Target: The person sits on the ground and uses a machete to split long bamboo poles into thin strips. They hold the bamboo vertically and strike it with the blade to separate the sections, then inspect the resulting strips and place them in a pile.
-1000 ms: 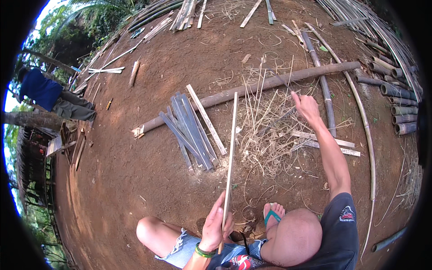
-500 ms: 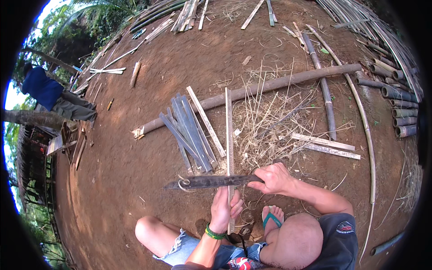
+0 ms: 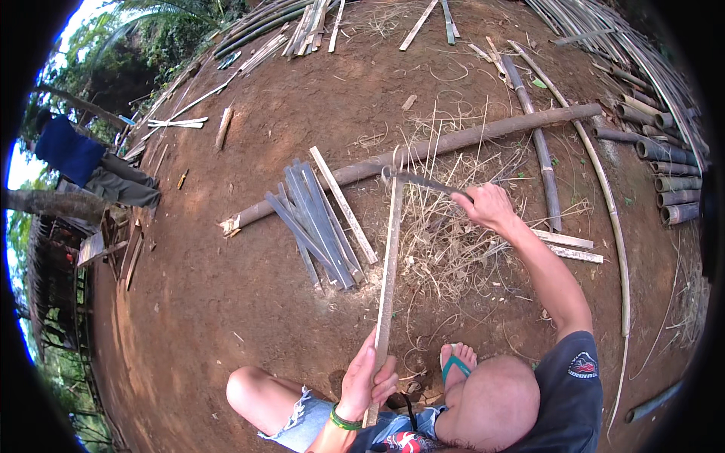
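The left hand (image 3: 368,383) clamps the near end of a long pale bamboo strip (image 3: 388,260) running straight away, while the right hand (image 3: 491,208) grips a dark curved blade (image 3: 423,181) at its far tip.

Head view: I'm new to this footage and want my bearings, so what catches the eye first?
A long bamboo strip runs up the middle, gripped near its lower end by the left hand. The right hand holds a dark blade at the strip's far tip. Left of it, a bundle of grey split slats lies on red-brown dirt.
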Tool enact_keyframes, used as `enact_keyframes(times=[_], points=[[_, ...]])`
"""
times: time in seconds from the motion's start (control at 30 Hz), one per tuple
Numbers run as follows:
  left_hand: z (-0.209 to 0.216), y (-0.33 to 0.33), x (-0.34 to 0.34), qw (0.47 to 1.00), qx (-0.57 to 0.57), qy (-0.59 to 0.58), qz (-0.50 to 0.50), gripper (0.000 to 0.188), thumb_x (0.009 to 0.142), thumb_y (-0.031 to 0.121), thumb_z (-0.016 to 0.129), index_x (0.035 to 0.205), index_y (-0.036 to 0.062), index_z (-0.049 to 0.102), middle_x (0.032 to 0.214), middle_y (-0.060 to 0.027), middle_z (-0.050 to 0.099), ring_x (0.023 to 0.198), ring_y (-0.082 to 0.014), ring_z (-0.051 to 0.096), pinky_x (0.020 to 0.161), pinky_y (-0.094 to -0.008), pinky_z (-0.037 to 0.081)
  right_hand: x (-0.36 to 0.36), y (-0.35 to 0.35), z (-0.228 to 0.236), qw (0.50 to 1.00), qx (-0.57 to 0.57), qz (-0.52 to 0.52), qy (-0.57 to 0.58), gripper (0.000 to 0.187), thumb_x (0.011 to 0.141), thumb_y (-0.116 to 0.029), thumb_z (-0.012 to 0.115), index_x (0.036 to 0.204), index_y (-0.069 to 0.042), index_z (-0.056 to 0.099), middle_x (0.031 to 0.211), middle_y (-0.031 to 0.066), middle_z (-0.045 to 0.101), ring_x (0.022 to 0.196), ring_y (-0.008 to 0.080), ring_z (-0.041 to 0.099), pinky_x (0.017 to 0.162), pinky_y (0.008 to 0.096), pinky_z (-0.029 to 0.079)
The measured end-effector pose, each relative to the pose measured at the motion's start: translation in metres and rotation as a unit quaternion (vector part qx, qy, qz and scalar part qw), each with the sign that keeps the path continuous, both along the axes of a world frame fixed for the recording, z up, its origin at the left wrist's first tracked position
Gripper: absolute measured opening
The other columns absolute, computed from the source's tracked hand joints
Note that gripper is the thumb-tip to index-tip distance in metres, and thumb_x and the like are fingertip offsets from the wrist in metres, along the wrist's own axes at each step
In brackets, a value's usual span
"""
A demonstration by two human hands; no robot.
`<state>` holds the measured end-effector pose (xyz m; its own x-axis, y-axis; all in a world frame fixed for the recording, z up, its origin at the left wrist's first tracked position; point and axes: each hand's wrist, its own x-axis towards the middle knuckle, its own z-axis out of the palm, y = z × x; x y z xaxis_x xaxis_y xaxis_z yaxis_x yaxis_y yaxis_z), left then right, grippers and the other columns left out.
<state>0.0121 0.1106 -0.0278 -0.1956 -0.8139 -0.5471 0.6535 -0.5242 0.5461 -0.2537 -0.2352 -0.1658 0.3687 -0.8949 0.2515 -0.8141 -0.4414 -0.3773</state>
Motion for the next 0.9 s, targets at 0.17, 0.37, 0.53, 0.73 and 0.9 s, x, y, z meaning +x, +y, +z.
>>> enact_keyframes(times=[0.17,0.37,0.53,0.73,0.9], points=[[0.006,0.023,0.009,0.983,-0.049,0.172,0.038,0.053,0.108,0.043,0.041,0.156,0.0266,0.025,0.068,0.0017,0.035,0.045,-0.0049,0.031,0.038,-0.0188,0.030,-0.061,-0.016,-0.013,0.982,0.016,-0.157,-0.105,0.072,0.102,-0.060,0.042,0.057,-0.007,0.059,0.047,0.0040,0.047,0.041,0.0187,0.044,0.046,0.0400,0.042],[-0.037,-0.038,0.002,0.967,-0.001,0.248,0.062,0.043,0.108,0.050,0.035,0.135,0.0188,0.046,0.074,-0.0005,0.040,0.047,-0.0064,0.038,0.038,-0.0195,0.034,0.037,0.147,0.039,0.973,0.114,0.156,-0.125,0.049,0.096,-0.048,0.063,0.068,-0.008,0.062,0.049,0.0055,0.054,0.037,0.0182,0.048,0.036,0.0372,0.041],[-0.050,-0.047,-0.008,0.980,0.069,0.177,0.065,0.049,0.106,0.055,0.037,0.098,0.0086,0.050,0.071,0.0031,0.038,0.043,-0.0058,0.034,0.037,-0.0198,0.031,0.054,0.189,0.060,0.954,0.073,0.266,-0.114,0.055,0.092,-0.055,0.065,0.067,-0.006,0.058,0.054,0.0145,0.060,0.046,0.0349,0.061,0.043,0.0447,0.049],[-0.027,-0.034,-0.006,0.994,-0.028,0.098,0.026,0.048,0.109,0.046,0.035,0.153,0.0249,0.031,0.074,0.0025,0.037,0.045,-0.0041,0.029,0.037,-0.0190,0.027,0.048,0.134,0.043,0.971,0.011,0.219,-0.090,0.060,0.096,-0.059,0.057,0.065,-0.008,0.057,0.048,0.0088,0.055,0.037,0.0272,0.053,0.038,0.0431,0.044],[-0.017,-0.001,-0.011,0.996,0.033,0.083,-0.004,0.053,0.108,0.046,0.039,0.156,0.0295,0.025,0.074,0.0014,0.036,0.045,-0.0040,0.031,0.037,-0.0186,0.028,0.006,0.028,0.017,0.996,0.071,0.058,-0.005,0.064,0.103,-0.059,0.040,0.058,-0.015,0.051,0.046,-0.0047,0.033,0.038,0.0107,0.026,0.037,0.0319,0.031]])
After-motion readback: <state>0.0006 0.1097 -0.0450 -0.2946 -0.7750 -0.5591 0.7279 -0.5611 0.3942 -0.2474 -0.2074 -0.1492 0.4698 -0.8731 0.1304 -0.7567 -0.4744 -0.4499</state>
